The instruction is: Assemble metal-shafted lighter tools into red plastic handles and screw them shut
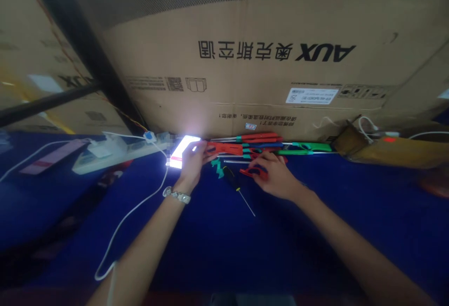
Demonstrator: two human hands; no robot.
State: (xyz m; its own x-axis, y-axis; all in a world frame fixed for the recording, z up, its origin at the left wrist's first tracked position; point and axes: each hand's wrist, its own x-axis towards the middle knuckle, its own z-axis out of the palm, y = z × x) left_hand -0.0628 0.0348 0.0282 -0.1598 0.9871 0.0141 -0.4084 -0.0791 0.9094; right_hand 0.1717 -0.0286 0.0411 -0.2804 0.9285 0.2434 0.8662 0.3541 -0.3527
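Note:
My left hand [192, 163] is closed at the left end of a flat red plastic handle piece [226, 148], beside a brightly lit phone [180, 151]. My right hand [278, 177] has its fingers curled around a red stick lighter [255, 172], partly hidden by them. Behind both hands lie several stick lighters with metal stems, among them a green lighter [314, 147] and a red lighter [261, 136]. Between the hands are a small teal plastic piece [217, 168] and a screwdriver [231, 178] with a dark handle and thin shaft.
A large cardboard box [245, 20] stands upright behind the blue table surface [224, 259]. At left are a white power strip [105, 156], a pink phone-like slab [52, 156] and a white cable [129, 214]. An open carton [393, 151] with cables sits at right.

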